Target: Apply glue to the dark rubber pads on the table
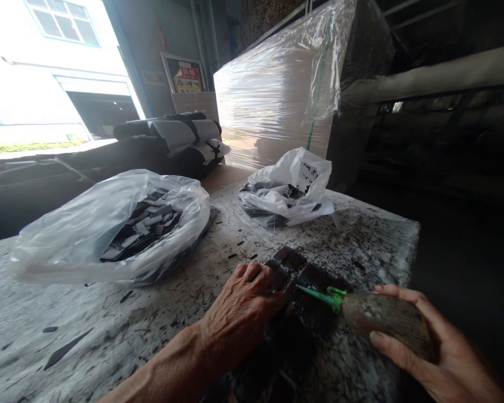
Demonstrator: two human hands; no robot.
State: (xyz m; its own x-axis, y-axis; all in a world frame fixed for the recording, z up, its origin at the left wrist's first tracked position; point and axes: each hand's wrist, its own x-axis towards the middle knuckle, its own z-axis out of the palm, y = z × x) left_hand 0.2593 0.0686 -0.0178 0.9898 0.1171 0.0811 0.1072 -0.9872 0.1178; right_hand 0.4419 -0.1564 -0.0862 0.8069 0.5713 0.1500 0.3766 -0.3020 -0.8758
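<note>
My left hand (241,310) lies palm down on the worn table (109,330), its fingertips pressing on a sheet of dark square pieces (302,274) laid out at the near right. My right hand (428,344) grips the rounded wooden handle of a tool (386,319). The tool's green pointed tip (317,294) rests over the dark pieces, just right of my left fingers.
A clear plastic bag (105,229) full of dark pieces sits at the left. A smaller white bag (292,187) with more pieces lies behind the work spot. A shrink-wrapped pallet (281,84) stands behind. The table's right edge (407,246) drops into shadow.
</note>
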